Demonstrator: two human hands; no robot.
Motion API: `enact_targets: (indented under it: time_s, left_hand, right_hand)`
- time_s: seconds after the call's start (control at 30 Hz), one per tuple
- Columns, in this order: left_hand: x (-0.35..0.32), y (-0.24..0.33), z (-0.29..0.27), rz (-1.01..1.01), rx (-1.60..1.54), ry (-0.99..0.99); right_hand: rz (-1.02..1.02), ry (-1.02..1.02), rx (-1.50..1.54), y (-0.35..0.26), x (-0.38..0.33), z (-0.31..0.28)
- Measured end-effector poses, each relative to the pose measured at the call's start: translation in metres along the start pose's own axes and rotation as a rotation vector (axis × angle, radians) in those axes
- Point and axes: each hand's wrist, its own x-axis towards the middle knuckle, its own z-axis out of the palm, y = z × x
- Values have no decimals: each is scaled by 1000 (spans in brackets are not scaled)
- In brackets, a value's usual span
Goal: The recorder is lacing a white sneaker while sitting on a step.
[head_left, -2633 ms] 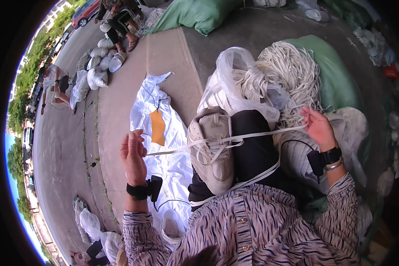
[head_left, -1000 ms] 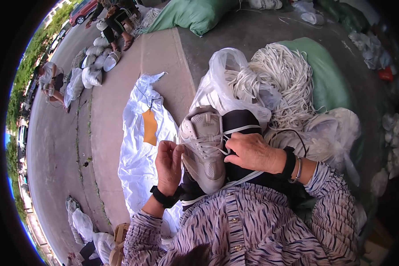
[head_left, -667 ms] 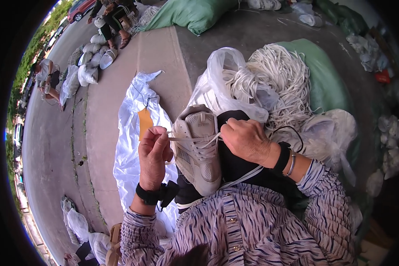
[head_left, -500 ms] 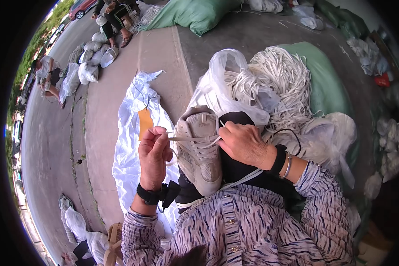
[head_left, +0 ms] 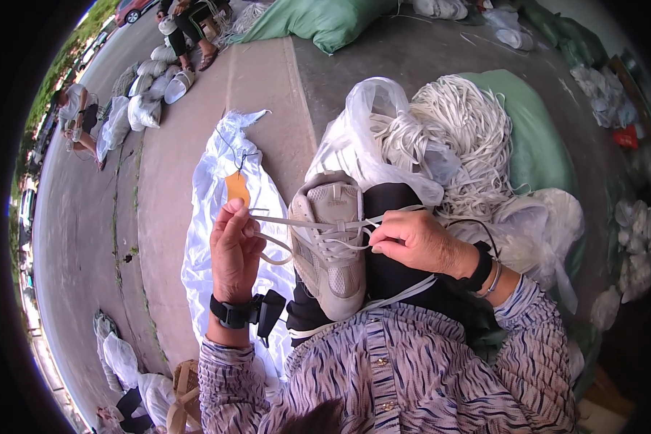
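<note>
A beige-grey sneaker (head_left: pixel 330 253) rests on my lap over dark trousers, its toe toward me. Pale flat shoelaces (head_left: pixel 296 223) run through its upper eyelets and stretch out to both sides. On the left, my left hand (head_left: pixel 235 249) pinches one lace between thumb and fingertips, and a loop of lace hangs below it. My right hand (head_left: pixel 414 244) is closed on the lace at the sneaker's right side. Another loose lace (head_left: pixel 405 291) lies across my lap below the right hand.
Right of the sneaker lies a large bundle of white laces (head_left: pixel 470 137) on a green sack (head_left: pixel 535 145), beside a clear plastic bag (head_left: pixel 372 98). A white sheet bag (head_left: pixel 217 239) with an orange tag (head_left: pixel 237 189) lies on the left. Two people sit farther off among filled bags.
Both hands have moved apart, the left outward to the left and the right outward to the right. The lace between them is now drawn out wider across the sneaker.
</note>
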Motion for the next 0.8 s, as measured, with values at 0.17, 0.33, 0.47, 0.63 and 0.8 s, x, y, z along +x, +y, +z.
enact_targets:
  time_s: [0.17, 0.33, 0.47, 0.63, 0.8]
  left_hand:
    - [-1, 36, -22, 158, 163, 51]
    - [-4, 40, -28, 148, 271, 11]
    - [-8, 42, -44, 190, 336, -6]
    - [-17, 5, -72, 175, 890, 34]
    - [-16, -5, -47, 338, 975, 12]
  right_hand:
    - [109, 419, 46, 7, 4, 9]
    - [42, 269, -210, 9, 4, 13]
    - [179, 194, -44, 22, -22, -2]
    - [518, 132, 410, 51, -52, -28]
    - [487, 290, -252, 62, -42, -50]
